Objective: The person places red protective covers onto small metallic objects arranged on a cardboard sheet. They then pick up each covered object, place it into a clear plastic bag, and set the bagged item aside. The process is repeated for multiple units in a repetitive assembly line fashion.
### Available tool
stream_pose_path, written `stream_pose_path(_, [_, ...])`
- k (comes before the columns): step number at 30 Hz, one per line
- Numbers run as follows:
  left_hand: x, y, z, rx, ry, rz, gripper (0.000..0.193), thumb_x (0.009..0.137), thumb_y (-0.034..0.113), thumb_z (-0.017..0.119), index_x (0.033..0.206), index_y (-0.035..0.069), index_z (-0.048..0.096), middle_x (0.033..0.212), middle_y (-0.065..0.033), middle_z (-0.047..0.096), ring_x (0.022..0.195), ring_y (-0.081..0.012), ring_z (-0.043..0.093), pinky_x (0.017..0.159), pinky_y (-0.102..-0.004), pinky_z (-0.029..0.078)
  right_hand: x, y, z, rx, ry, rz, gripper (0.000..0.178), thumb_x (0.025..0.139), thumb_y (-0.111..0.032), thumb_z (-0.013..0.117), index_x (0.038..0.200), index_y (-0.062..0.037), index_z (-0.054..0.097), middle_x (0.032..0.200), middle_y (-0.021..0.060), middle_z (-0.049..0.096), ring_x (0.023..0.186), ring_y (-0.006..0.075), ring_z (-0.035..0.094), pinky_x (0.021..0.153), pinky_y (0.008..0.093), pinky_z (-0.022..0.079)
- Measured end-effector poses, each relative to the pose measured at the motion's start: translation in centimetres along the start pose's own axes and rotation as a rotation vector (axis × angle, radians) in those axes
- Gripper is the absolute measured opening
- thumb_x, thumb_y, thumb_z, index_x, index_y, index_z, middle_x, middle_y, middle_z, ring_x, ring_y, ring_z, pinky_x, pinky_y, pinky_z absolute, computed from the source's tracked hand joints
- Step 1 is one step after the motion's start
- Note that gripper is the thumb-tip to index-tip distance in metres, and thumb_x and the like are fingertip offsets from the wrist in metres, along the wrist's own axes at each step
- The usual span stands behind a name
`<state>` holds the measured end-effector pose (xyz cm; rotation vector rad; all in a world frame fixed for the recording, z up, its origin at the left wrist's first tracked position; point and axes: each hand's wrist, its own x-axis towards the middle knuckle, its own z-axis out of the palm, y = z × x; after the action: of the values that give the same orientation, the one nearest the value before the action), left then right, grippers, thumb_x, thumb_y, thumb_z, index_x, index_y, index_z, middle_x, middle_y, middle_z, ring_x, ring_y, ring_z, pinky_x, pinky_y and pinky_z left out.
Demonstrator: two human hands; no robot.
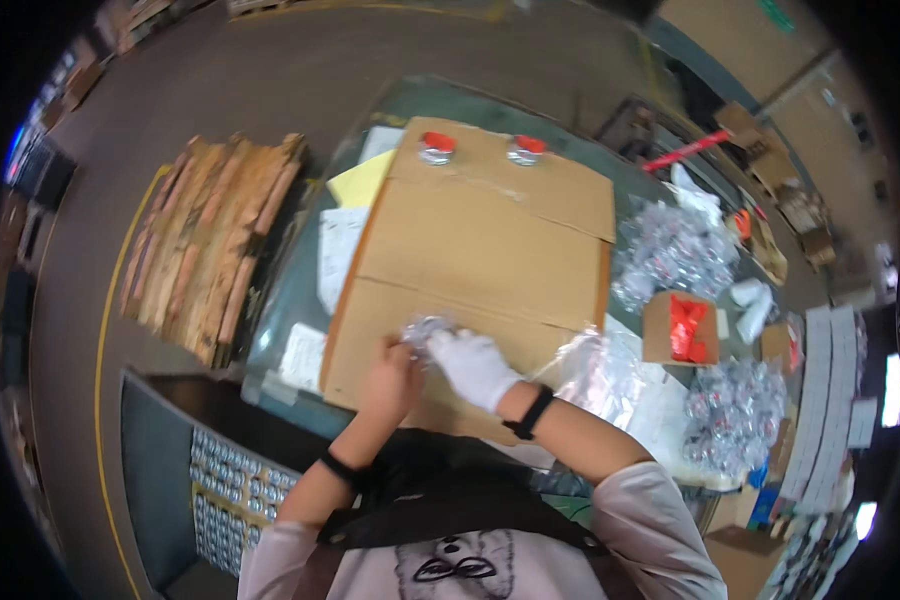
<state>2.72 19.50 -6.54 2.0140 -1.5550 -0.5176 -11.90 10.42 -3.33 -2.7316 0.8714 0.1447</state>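
Note:
A small shiny bundle of transparent plastic (426, 328) is held above the near part of a flattened cardboard sheet (460, 235). My bare left hand (393, 382) pinches its near left side with closed fingers. On its right side, my right hand (472, 370), in a white glove, closes its fingers on it. What lies inside the plastic is too blurred to make out. Two round silvery parts with red tops, a left one (436, 149) and a right one (526, 150), stand at the sheet's far edge. Loose transparent plastic bags (600, 375) lie right of my gloved hand.
Two heaps of plastic-wrapped parts, a far one (682, 250) and a near one (735, 415), flank a small carton (658, 330) holding red pieces. Papers (340, 250) border the sheet's left. A grey bin (155, 440) with rows of metal parts stands near left, by a wooden pallet (210, 245).

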Motion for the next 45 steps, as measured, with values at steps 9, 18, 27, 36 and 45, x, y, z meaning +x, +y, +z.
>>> stream_pose_path(9, [2.2, -0.8, 0.6, -0.091, -0.257, -0.019, 0.037, 0.082, 0.013, 0.065, 0.116, 0.002, 0.057, 0.099, -0.0175, 0.057, 0.086, -0.0314, 0.058, 0.074, -0.0379, 0.048, 1.6, 1.2, 1.7, 0.183, 0.414, -0.029, 0.013, 0.077, -0.016, 0.059, 0.080, -0.0062, 0.065, 0.080, 0.0164, 0.065, 0.074, 0.0314, 0.066, 0.066, 0.0419, 0.053])
stream_pose_path(18, [0.8, 20.8, 8.8, -0.307, -0.538, 0.247, 0.030, 0.087, 0.017, 0.067, 0.111, 0.001, 0.060, 0.106, -0.0151, 0.061, 0.087, -0.0236, 0.062, 0.071, -0.0338, 0.050, -30.7, 13.8, -6.5, 0.282, 0.559, 0.912, 0.019, 0.083, -0.017, 0.057, 0.097, -0.0075, 0.066, 0.087, 0.0146, 0.067, 0.081, 0.0322, 0.067, 0.071, 0.0410, 0.054])
stream_pose_path(27, [-1.2, 22.7, 23.4, 0.023, -0.449, 0.313, 0.021, 0.081, 0.022, 0.072, 0.080, 0.002, 0.066, 0.082, -0.0145, 0.064, 0.074, -0.0310, 0.064, 0.067, -0.0383, 0.052, -41.4, 17.6, 0.6, 0.115, 0.514, 1.349, 0.030, 0.087, -0.030, 0.058, 0.100, -0.0042, 0.061, 0.085, 0.0201, 0.061, 0.079, 0.0359, 0.063, 0.066, 0.0455, 0.051])
stream_pose_path(36, [-0.8, 23.2, 13.9, -0.568, -0.202, 0.120, 0.023, 0.082, 0.013, 0.073, 0.102, 0.002, 0.066, 0.077, -0.0093, 0.065, 0.064, -0.0152, 0.060, 0.058, -0.0279, 0.048, -26.0, 13.0, -1.2, 1.270, 0.594, 0.714, 0.032, 0.081, -0.030, 0.071, 0.076, 0.0016, 0.067, 0.061, 0.0111, 0.060, 0.058, 0.0210, 0.060, 0.057, 0.0347, 0.047])
stream_pose_path(45, [4.1, 7.9, -1.1, -1.118, -0.144, -0.314, 0.018, 0.088, 0.014, 0.069, 0.102, 0.002, 0.066, 0.082, -0.0002, 0.064, 0.073, -0.0065, 0.057, 0.063, -0.0227, 0.047, -4.9, 8.1, -3.7, 1.298, 0.462, 0.246, 0.026, 0.087, -0.024, 0.068, 0.079, 0.0005, 0.067, 0.069, 0.0043, 0.062, 0.068, 0.0066, 0.054, 0.064, 0.0275, 0.047])
